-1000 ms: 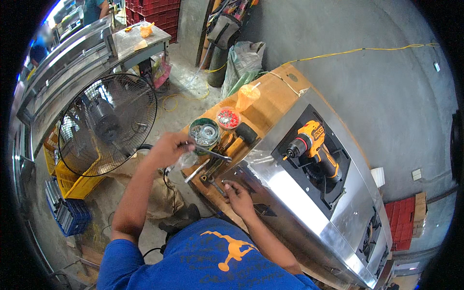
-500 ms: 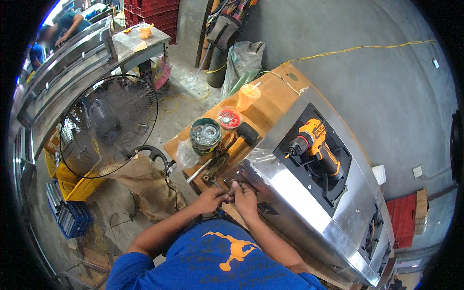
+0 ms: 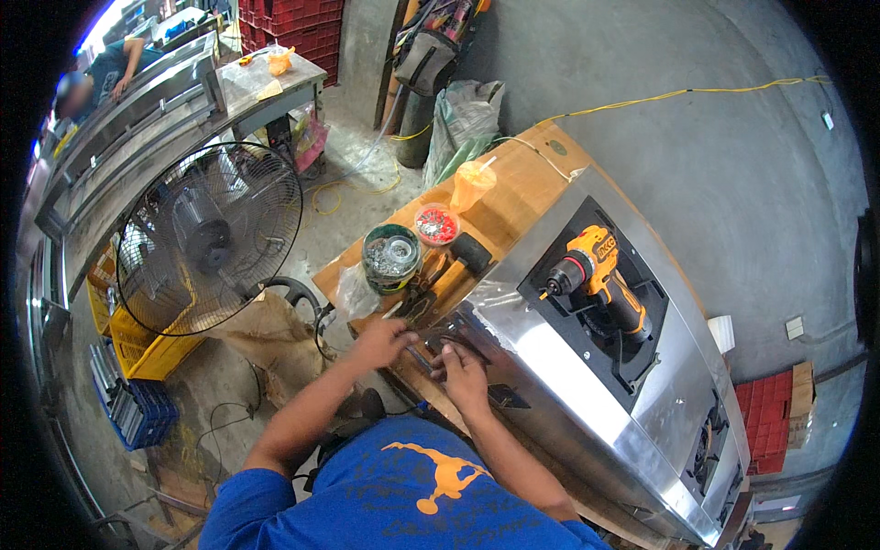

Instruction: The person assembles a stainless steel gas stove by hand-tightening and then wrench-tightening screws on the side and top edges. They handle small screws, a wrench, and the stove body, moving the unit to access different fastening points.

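Observation:
My left hand [image 3: 380,339] and my right hand [image 3: 463,371] meet at the near edge of a stainless steel appliance [image 3: 550,367] lying on a wooden bench [image 3: 513,197]. The right hand's fingers press on a small dark metal bracket [image 3: 449,341] at that edge. The left hand's fingers are curled just beside the bracket; whether they hold anything is hidden. A round tin of silver screws [image 3: 391,255] and a small tub of red pieces [image 3: 437,223] stand just beyond my hands. Pliers and other hand tools [image 3: 426,289] lie between them and the bracket.
A yellow cordless drill [image 3: 600,275] lies in a dark recess on top of the appliance. An orange plastic bag [image 3: 472,183] sits on the bench. A large floor fan [image 3: 211,234], yellow [image 3: 137,344] and blue [image 3: 137,412] crates stand to the left. Another person [image 3: 101,78] works far off.
My left hand drew back from the tin of screws and joined the right hand at the bracket. The right hand stayed at the appliance's edge.

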A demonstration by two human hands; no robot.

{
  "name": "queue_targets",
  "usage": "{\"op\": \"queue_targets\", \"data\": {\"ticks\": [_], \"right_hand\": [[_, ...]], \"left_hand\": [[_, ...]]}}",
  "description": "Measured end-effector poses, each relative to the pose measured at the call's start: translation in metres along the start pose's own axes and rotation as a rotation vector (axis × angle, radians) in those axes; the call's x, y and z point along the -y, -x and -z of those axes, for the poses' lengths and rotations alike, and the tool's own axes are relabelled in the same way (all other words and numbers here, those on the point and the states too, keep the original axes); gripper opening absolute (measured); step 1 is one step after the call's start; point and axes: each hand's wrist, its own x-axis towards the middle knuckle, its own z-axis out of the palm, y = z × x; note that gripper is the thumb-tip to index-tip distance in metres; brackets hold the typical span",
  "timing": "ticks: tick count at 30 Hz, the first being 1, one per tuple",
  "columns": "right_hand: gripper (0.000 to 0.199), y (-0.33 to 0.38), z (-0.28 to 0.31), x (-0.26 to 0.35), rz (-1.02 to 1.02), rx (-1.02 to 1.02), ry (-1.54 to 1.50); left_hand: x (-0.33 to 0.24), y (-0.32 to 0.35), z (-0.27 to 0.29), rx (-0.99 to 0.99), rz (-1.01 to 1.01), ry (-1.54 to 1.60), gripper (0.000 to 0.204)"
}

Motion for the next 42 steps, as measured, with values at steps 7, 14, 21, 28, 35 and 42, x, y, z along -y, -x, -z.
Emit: {"op": "queue_targets", "data": {"ticks": [7, 14, 21, 28, 35, 42], "right_hand": [[0.039, 0.010, 0.013, 0.003, -0.019, 0.029, 0.116], [0.048, 0.013, 0.034, -0.011, -0.067, 0.179, 0.133], [0.045, 0.016, 0.029, -0.017, -0.136, 0.387, 0.623], [0.028, 0.028, 0.031, 0.016, 0.294, 0.130, 0.908], [0.030, 0.049, 0.052, 0.042, 0.147, 0.141, 0.862], [0.022, 0.079, 0.074, 0.027, 0.121, -0.027, 0.748]], "left_hand": [[-0.057, -0.041, 0.110, -0.211, -0.275, -0.265, 0.026], [-0.064, 0.012, 0.121, 0.021, 0.009, -0.233, 0.024], [-0.031, 0.089, 0.015, 0.193, 0.390, 0.258, 0.028], [0.002, 0.048, -0.046, 0.158, 0.523, 0.686, 0.041], [0.023, 0.002, -0.095, 0.066, 0.625, 1.165, 0.032], [0.011, 0.002, -0.083, 0.034, 0.530, 0.459, 0.029]]}}
